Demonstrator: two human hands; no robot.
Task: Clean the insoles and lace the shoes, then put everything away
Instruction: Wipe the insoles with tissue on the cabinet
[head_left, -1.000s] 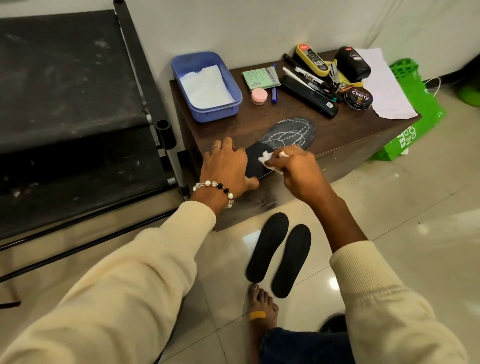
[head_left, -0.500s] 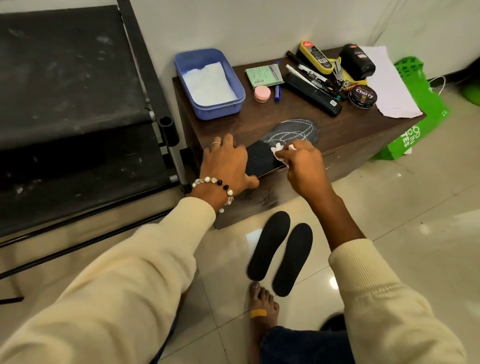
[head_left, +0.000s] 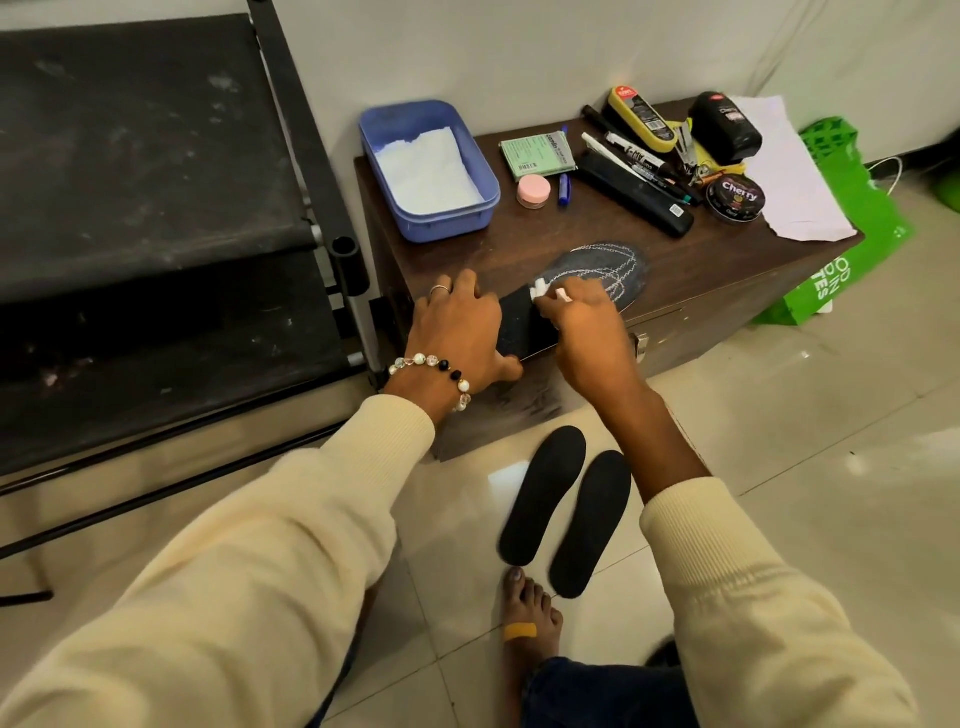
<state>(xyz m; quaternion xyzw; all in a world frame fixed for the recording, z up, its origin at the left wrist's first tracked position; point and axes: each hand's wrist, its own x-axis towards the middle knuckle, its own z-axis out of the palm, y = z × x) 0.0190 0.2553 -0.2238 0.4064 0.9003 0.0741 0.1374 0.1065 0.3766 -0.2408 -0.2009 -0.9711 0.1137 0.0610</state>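
Note:
A dark insole (head_left: 602, 270) with white zigzag stitching lies on the brown wooden cabinet (head_left: 717, 270), heel toward me. My left hand (head_left: 460, 332) rests flat on its heel end, thumb over the cabinet's front edge. My right hand (head_left: 582, 322) pinches a small white wipe (head_left: 540, 290) against the middle of the insole. Two plain black insoles (head_left: 566, 509) lie side by side on the tiled floor below.
A blue tub (head_left: 478, 156) with white tissue stands at the cabinet's back left. Polish tin (head_left: 737, 197), brushes, pens, a pink jar (head_left: 533, 190) and paper fill the back right. A black rack (head_left: 156, 234) stands left, a green bag (head_left: 852, 249) right. A bare foot (head_left: 530, 618) is on the floor.
My right hand has slid the wipe forward along the insole, from near the heel toward the middle. My left hand has stayed on the heel end.

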